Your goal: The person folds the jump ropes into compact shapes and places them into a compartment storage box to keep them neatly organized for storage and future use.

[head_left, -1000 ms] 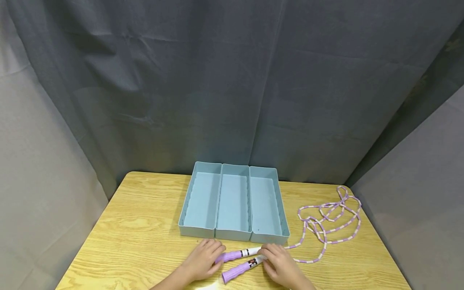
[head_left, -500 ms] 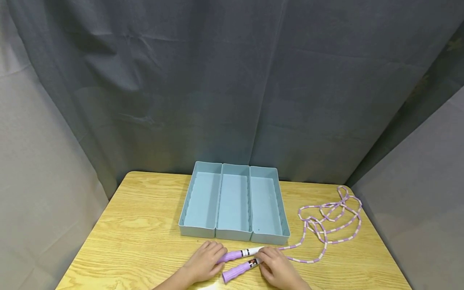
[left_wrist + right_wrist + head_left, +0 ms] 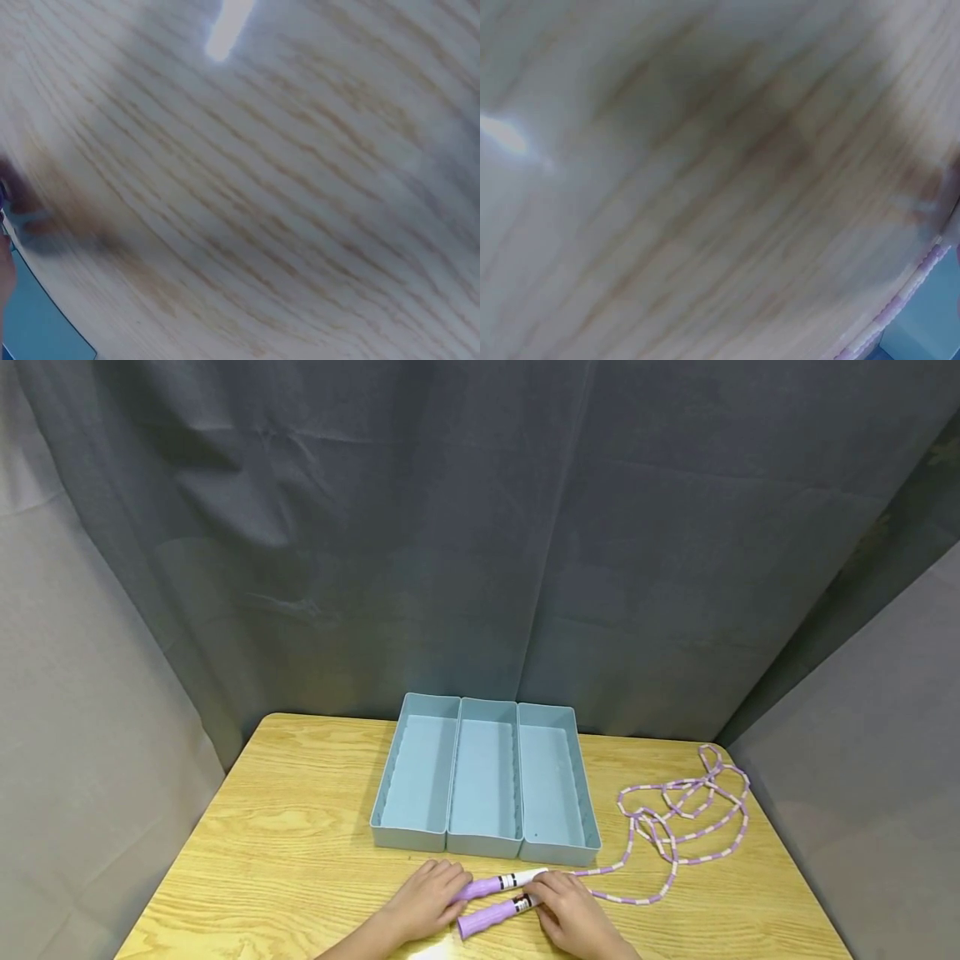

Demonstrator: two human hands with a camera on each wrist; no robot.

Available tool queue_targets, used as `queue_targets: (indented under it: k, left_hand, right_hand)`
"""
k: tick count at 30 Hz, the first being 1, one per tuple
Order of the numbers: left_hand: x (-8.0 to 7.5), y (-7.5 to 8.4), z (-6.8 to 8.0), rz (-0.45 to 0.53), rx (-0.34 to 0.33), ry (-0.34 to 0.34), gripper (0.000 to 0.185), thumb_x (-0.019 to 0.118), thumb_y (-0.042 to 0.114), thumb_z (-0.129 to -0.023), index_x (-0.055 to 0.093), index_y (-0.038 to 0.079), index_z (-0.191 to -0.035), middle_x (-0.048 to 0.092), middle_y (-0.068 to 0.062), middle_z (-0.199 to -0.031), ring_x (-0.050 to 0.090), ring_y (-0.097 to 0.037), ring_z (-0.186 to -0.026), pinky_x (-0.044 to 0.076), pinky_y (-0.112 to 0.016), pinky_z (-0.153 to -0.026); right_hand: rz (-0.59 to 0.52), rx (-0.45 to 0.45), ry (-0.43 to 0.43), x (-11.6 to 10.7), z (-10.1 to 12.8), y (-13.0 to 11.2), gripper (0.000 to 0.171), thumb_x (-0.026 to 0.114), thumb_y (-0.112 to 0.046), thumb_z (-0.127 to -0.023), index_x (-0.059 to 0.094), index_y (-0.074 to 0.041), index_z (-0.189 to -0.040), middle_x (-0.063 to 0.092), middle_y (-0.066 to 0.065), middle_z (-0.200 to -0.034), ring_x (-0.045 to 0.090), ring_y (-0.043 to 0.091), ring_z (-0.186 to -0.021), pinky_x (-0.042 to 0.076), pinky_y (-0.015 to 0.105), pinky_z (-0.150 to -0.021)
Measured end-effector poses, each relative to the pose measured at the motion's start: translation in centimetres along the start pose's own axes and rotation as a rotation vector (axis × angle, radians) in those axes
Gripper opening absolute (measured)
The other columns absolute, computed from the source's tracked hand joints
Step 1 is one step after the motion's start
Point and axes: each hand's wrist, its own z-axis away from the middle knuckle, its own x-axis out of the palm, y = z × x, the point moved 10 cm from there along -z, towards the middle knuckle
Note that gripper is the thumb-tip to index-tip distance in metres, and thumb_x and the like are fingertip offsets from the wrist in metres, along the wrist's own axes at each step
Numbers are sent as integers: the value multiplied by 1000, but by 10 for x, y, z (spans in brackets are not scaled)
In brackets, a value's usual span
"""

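Observation:
A beaded jump rope (image 3: 708,857) in purple and white lies looped on the right of the table. Its two purple-and-white handles lie side by side near the front. My left hand (image 3: 426,900) holds the purple end of the upper handle (image 3: 483,887) between thumb and fingers. The lower handle (image 3: 491,918) slants just below it, its purple end free of the left hand. My right hand (image 3: 573,912) grips the white end of the lower handle, with fingertips right at the white end of the upper one. In the right wrist view, a stretch of the beaded rope (image 3: 900,302) shows at lower right.
Behind the hands stands a blue tray of three long compartments (image 3: 484,845), nothing in them. The wooden table (image 3: 285,827) is bounded by a dark curtain (image 3: 480,543) at the back and pale grey cloth (image 3: 90,735) on either side.
My right hand has slid slightly left along the handles. The lower handle has turned a little, its label now facing differently. The left hand stays almost in place.

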Motion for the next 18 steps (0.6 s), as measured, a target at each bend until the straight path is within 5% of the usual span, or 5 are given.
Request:
queue_targets:
  k: [8,18]
  left_hand:
    - [9,-6,-4,90,-35,-108,33,55,34,-88,56,14,-114,56,4,-106,52,-12,-100,45,-32,-89]
    - [13,-5,-5,63,-10,-123,31,57,36,-87,58,16,-110,55,6,-103,52,-10,-97,45,-30,-87]
  right_hand:
    - [3,14,-22,3,0,1,36,72,-6,-65,64,-13,-100,59,-4,-98,55,13,-90,47,35,-76]
    - [33,23,-38,5,0,2,36,72,-7,-65,63,-14,-99,58,-5,-97,54,12,-89,48,33,-77]
